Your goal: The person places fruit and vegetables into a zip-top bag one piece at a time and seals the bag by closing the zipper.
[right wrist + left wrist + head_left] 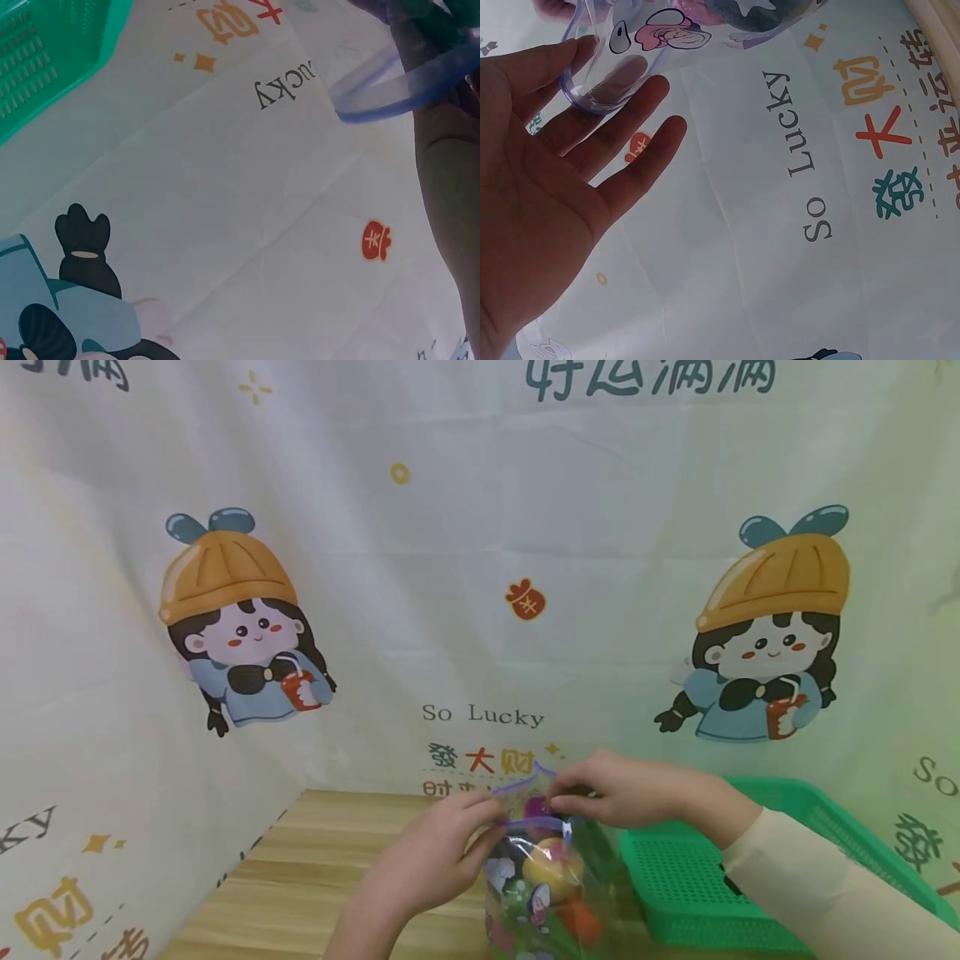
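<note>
A clear printed zip bag (525, 893) with a purple-blue zip strip stands upright with its mouth spread. Through its wall show a yellow round item (553, 868), an orange-red one (581, 922) and something green. My left hand (450, 843) pinches the bag's left rim between thumb and fingers. In the left wrist view its other fingers are spread along the plastic. My right hand (615, 789) is at the right side of the mouth, fingers bent, beside a purple item (537, 808). The zip strip (405, 97) crosses one of its fingers. Whether it grips the purple item or the rim is hidden.
A green perforated plastic basket (675, 922) stands on the table to the right, under my right forearm. The wooden table (300, 868) reaches left of the bag. Behind hangs a pale cloth (450, 635) with printed figures and lettering.
</note>
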A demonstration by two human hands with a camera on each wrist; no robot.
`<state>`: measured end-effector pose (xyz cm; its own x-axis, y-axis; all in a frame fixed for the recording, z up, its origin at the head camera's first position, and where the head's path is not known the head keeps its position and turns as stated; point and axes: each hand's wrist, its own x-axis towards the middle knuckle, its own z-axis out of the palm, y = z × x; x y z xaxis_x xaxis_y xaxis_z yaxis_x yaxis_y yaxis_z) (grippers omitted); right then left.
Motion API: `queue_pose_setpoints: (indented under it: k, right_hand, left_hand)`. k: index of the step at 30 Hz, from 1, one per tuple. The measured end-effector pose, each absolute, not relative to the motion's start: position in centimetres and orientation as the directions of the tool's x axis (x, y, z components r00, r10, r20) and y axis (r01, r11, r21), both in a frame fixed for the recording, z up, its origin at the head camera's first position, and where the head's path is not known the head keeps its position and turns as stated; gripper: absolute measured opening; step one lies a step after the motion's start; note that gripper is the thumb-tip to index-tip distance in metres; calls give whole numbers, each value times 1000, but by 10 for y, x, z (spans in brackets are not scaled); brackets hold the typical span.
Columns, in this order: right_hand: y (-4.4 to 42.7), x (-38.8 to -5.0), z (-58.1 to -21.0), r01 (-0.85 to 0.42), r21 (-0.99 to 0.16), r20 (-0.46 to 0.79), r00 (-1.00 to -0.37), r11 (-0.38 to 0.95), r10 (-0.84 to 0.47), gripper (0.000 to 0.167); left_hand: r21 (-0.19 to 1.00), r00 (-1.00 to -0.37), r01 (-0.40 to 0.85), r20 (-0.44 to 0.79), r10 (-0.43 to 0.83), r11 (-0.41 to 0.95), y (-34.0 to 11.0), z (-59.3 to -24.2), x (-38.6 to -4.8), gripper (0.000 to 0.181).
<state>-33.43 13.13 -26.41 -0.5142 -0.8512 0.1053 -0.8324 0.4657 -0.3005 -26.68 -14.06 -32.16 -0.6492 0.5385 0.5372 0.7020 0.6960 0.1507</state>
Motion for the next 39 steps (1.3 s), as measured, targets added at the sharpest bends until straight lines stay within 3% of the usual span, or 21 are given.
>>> queue_pose_setpoints:
  k: [4,7,13,17,23,29,39]
  right_hand:
    - [131,-331,-268,-833,-241,114,-535,499,-837,33]
    - [135,-326,-275,-846,-185,182,-530,501,-828,33]
    - [148,-311,-292,-859,-122,453,-495,498,-742,21]
    - [152,-295,-307,-833,-109,569,-500,542,-653,14]
    - [147,-284,-320,-762,-157,565,-591,628,-576,15]
    - [147,-284,-318,-733,-186,556,-628,654,-545,10]
    - [146,-284,-323,-609,-155,456,-743,778,-491,27]
  left_hand:
    - [158,-654,698,537,533,698,-142,-321,-267,8]
    - [155,-658,695,531,534,702,-142,-320,-267,8]
    - [151,-654,700,529,541,698,-140,-319,-267,8]
    - [146,-651,705,524,550,694,-139,-319,-267,9]
    - [137,-630,719,542,556,681,-139,-321,-268,7]
    - [95,-591,737,573,568,670,-138,-320,-270,6]
    - [119,-627,717,541,561,686,-138,-322,-266,7]
